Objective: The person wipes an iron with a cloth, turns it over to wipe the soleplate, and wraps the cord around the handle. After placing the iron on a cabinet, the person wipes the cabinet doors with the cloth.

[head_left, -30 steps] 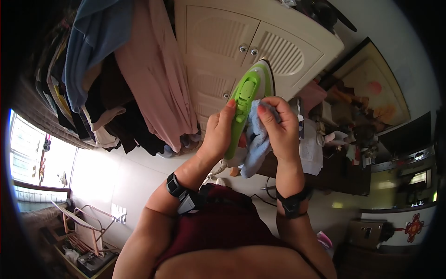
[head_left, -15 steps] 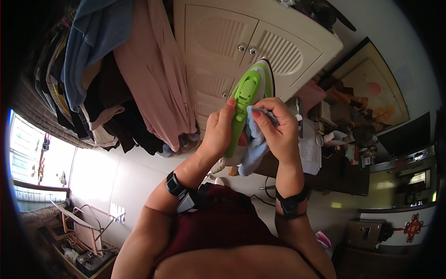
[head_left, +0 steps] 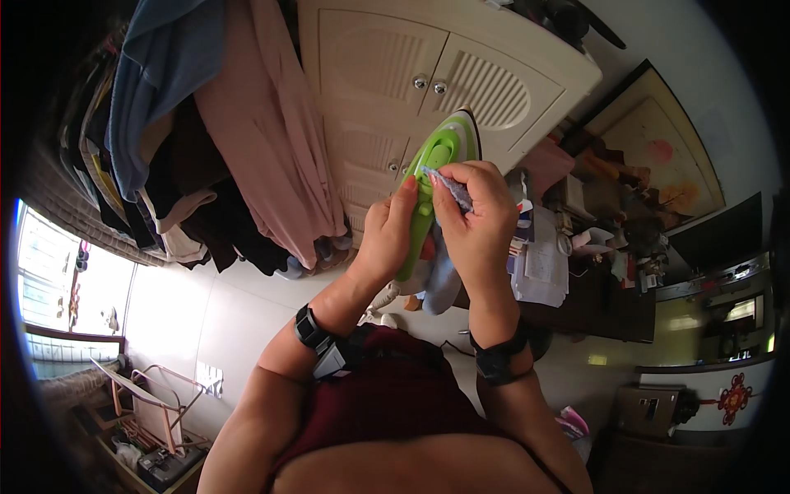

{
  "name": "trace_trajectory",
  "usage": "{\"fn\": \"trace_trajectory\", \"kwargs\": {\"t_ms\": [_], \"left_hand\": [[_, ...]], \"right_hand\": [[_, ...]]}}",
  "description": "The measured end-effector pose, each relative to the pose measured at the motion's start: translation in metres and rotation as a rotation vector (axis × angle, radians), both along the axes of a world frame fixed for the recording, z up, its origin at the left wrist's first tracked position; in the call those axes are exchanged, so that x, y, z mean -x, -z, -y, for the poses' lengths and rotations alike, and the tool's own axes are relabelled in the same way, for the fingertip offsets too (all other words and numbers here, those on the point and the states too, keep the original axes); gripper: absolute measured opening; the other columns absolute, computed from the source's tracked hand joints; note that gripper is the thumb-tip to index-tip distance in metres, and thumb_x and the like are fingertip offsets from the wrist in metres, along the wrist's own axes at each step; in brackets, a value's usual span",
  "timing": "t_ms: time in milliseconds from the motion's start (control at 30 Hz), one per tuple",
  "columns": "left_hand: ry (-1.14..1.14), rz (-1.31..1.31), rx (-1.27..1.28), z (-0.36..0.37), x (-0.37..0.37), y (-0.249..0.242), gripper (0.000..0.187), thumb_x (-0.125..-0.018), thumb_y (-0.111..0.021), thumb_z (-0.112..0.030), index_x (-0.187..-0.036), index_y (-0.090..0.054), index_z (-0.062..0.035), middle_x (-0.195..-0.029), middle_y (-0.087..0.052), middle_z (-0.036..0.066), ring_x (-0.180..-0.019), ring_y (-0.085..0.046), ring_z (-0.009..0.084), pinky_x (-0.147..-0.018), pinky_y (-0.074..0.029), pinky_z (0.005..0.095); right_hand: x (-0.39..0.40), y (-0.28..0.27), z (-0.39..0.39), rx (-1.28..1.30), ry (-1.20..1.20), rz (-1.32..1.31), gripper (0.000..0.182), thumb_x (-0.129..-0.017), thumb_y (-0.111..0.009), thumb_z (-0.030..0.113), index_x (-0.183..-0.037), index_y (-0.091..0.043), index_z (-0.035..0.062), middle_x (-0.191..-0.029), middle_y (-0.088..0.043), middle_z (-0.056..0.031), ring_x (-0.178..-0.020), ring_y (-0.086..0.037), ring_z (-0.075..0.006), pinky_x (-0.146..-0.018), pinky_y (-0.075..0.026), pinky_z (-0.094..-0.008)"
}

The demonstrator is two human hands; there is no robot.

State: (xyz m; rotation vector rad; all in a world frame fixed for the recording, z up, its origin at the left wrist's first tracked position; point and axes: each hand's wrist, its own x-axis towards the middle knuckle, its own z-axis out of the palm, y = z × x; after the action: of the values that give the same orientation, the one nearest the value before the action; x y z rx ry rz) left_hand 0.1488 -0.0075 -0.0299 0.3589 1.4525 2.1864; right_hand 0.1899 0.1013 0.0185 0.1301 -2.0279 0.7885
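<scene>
At the rear half of the green iron (head_left: 448, 136), left hand (head_left: 385, 237) has the handle, thumb along its side; the other fingers' wrap is mostly hidden. Right hand (head_left: 481, 218) has a bunch of blue cloth (head_left: 453, 191) pinched between thumb and fingers, set against the iron's top by the controls. Loose end of the cloth hangs beside the iron's handle. Iron is held up in front of the body, tip pointing away, soleplate edge on its right side. Step in hand reads as rubbing around the controls; whether the cloth is pressing or only brushing, can't tell. Further work on that spot calls for a firm left hold and a folded cloth edge under the right fingertips, tail clear of the grip. Past the iron's tip: white cabinet (head_left: 374, 20), doors shut. Left of the iron: hanging pink garment (head_left: 255, 123), with a blue garment (head_left: 164, 90) farther left. Right of the iron, past the right hand: papers (head_left: 543, 276) on a dark desk (head_left: 613, 319). Below the iron's rear end: pale floor (head_left: 239, 309), well apart from it.
</scene>
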Motion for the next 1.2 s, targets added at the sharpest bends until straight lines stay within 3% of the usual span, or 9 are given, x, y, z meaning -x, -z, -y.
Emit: {"fn": "trace_trajectory", "kwargs": {"t_ms": [100,233,367,533,633,833,933,1033,1200], "left_hand": [[-0.016,0.047,0.000,0.001,-0.002,-0.005,0.058,-0.099,-0.036,-0.047,-0.083,-0.059,0.0036,-0.058,-0.057,0.010,-0.044,-0.056,0.0177,-0.042,-0.044,0.0294],[-0.016,0.059,-0.042,0.003,0.006,0.006,0.060,-0.099,-0.033,-0.049,-0.084,-0.059,0.0032,-0.057,-0.057,0.010,-0.044,-0.056,0.0182,-0.042,-0.044,0.0297],[0.022,-0.014,-0.005,0.003,0.005,0.002,0.060,-0.098,-0.032,-0.051,-0.088,-0.058,0.0016,-0.056,-0.056,0.010,-0.043,-0.055,0.0179,-0.041,-0.044,0.0287],[0.053,0.029,0.005,0.002,0.003,0.003,0.058,-0.096,-0.031,-0.054,-0.094,-0.058,-0.0022,-0.063,-0.058,0.009,-0.043,-0.054,0.0167,-0.040,-0.043,0.0267],[0.050,0.049,-0.025,0.001,0.004,0.005,0.066,-0.094,-0.028,-0.061,-0.095,-0.059,-0.0021,-0.071,-0.061,0.008,-0.052,-0.058,0.0163,-0.044,-0.046,0.0279],[0.192,0.074,-0.258,0.002,0.008,0.009,0.089,-0.088,-0.016,-0.075,-0.109,-0.059,0.0003,-0.087,-0.064,0.009,-0.081,-0.063,0.0163,-0.073,-0.052,0.0288],[0.103,0.094,-0.289,-0.001,-0.006,-0.008,0.092,-0.087,-0.014,-0.076,-0.116,-0.055,0.0020,-0.097,-0.064,0.011,-0.089,-0.063,0.0173,-0.082,-0.050,0.0282],[0.116,-0.031,-0.309,-0.003,-0.008,0.004,0.084,-0.093,-0.014,-0.068,-0.121,-0.053,0.0006,-0.106,-0.062,0.011,-0.097,-0.060,0.0161,-0.088,-0.047,0.0288],[0.073,-0.174,-0.180,-0.001,-0.005,0.013,0.088,-0.091,-0.010,-0.070,-0.121,-0.052,0.0017,-0.104,-0.062,0.010,-0.096,-0.059,0.0169,-0.087,-0.046,0.0289]], "right_hand": [[-0.006,0.003,0.002,-0.020,0.009,-0.006,0.015,-0.076,-0.069,0.000,-0.088,-0.062,0.0022,-0.080,-0.061,-0.0098,-0.072,-0.062,-0.0257,-0.063,-0.050,-0.0332],[-0.021,0.009,-0.002,0.025,-0.116,0.180,0.013,-0.077,-0.069,0.001,-0.089,-0.063,0.0017,-0.082,-0.061,-0.0110,-0.072,-0.062,-0.0259,-0.063,-0.049,-0.0333],[-0.013,0.002,-0.005,0.115,-0.060,0.098,0.012,-0.078,-0.069,0.000,-0.088,-0.063,0.0020,-0.081,-0.061,-0.0110,-0.072,-0.062,-0.0255,-0.063,-0.049,-0.0321],[-0.012,-0.003,0.002,0.010,-0.021,0.027,0.013,-0.078,-0.068,-0.002,-0.090,-0.064,0.0020,-0.085,-0.061,-0.0097,-0.074,-0.061,-0.0249,-0.064,-0.049,-0.0322],[-0.022,0.007,0.002,-0.059,-0.026,0.053,0.018,-0.079,-0.067,-0.002,-0.096,-0.067,0.0032,-0.088,-0.060,-0.0093,-0.076,-0.061,-0.0250,-0.065,-0.049,-0.0326],[-0.037,0.021,0.013,-0.097,-0.005,0.052,0.025,-0.075,-0.069,-0.003,-0.099,-0.068,0.0044,-0.089,-0.059,-0.0083,-0.077,-0.060,-0.0249,-0.065,-0.049,-0.0335],[-0.039,0.022,0.016,-0.202,-0.006,0.046,0.028,-0.072,-0.071,-0.002,-0.098,-0.068,0.0050,-0.089,-0.058,-0.0079,-0.078,-0.058,-0.0256,-0.067,-0.048,-0.0356],[-0.034,0.014,0.016,-0.309,0.052,-0.008,0.029,-0.068,-0.072,-0.005,-0.095,-0.069,0.0048,-0.087,-0.057,-0.0072,-0.074,-0.056,-0.0246,-0.063,-0.046,-0.0342],[-0.035,0.016,0.020,-0.337,0.047,0.016,0.029,-0.068,-0.069,-0.005,-0.095,-0.068,0.0047,-0.089,-0.057,-0.0076,-0.079,-0.057,-0.0258,-0.067,-0.047,-0.0355]]}}
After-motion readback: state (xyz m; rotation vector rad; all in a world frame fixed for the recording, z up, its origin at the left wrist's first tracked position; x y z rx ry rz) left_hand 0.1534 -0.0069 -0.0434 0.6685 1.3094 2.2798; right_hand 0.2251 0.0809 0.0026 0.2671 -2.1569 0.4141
